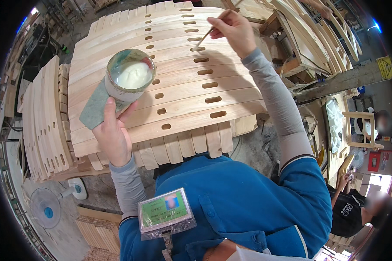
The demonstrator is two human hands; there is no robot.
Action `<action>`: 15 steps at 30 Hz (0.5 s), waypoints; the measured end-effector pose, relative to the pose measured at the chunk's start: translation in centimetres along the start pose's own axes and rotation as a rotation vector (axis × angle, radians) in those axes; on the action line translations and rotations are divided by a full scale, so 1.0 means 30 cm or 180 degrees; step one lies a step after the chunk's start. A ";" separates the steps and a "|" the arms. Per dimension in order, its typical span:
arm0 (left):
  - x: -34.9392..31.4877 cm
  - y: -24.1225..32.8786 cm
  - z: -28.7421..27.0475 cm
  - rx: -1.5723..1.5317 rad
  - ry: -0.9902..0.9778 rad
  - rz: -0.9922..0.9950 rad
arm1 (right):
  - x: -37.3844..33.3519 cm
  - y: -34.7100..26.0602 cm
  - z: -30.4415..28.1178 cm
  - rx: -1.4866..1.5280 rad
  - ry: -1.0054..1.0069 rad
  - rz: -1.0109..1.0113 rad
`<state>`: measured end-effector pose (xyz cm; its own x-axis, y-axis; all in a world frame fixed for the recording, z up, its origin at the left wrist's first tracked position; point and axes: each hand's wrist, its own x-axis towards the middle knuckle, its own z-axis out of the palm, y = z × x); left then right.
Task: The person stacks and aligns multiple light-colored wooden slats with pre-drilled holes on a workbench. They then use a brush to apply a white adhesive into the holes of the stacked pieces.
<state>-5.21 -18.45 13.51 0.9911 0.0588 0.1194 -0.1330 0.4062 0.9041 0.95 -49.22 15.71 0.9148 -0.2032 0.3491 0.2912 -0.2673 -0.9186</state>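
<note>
My left hand point(112, 138) is closed around a cup point(119, 93) with a stained rim and thick white liquid point(136, 76) inside, which looks like glue. A flat grey-green piece point(92, 108) lies along the same hand, under the cup. In my right hand point(235, 32) a thin brush point(207, 36) is pinched between the fingers. Its whitish tip reaches a slot in one of the pale wooden slats point(178, 93). These slats lie side by side in a wide layer, each with an oblong slot and a smaller hole along its visible length.
More wooden pieces point(174, 148) are stacked beneath the layer. Another stack of slotted slats point(42, 126) stands at the left. A fan point(48, 209) is at the lower left. Wooden frames point(318, 39) crowd the upper right, and a co-worker point(348, 209) is at the right.
</note>
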 end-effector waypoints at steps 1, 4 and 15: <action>0.001 -0.001 0.002 -0.0016 0.0008 -0.0022 | 0.007 0.016 0.020 -0.0065 -0.0059 -0.0041; 0.007 0.002 0.004 -0.0031 0.0052 -0.0038 | 0.001 0.020 0.078 -0.1135 -0.0240 -0.0301; 0.001 -0.006 0.010 0.0044 0.0062 -0.0080 | 0.021 -0.045 0.063 -0.1956 -0.0274 -0.0650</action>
<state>-5.15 -18.80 13.48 0.9938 0.0666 0.0887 -0.1079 0.3952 0.9123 1.66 -47.20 16.81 0.8846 -0.0219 0.4657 0.2717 -0.7875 -0.5532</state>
